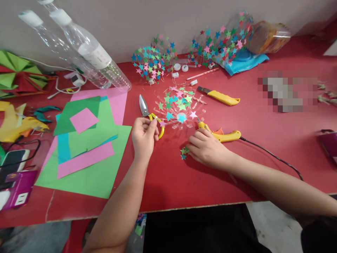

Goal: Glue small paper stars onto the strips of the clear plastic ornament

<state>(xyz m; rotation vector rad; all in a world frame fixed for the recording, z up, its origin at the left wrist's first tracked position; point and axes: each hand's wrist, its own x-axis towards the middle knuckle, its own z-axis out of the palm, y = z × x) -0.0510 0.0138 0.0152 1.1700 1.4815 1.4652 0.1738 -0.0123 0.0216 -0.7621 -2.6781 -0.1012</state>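
A clear plastic piece cut into spreading strips lies mid-table, dotted with colored paper stars. At its lower left, my left hand is closed, thumb and forefinger pinching a strip end beside a pink star. Yellow-handled scissors lie under and beyond that hand. My right hand rests low over the table, fingers curled together; what they hold, if anything, is hidden. Small green and blue stars lie at its fingertips. Just beyond its knuckles is a yellow glue gun.
Colored paper sheets lie left. Plastic bottles lean at the back beside star-covered clear balls. A yellow cutter knife and a blue packet lie farther right. The glue gun's black cord crosses the right side.
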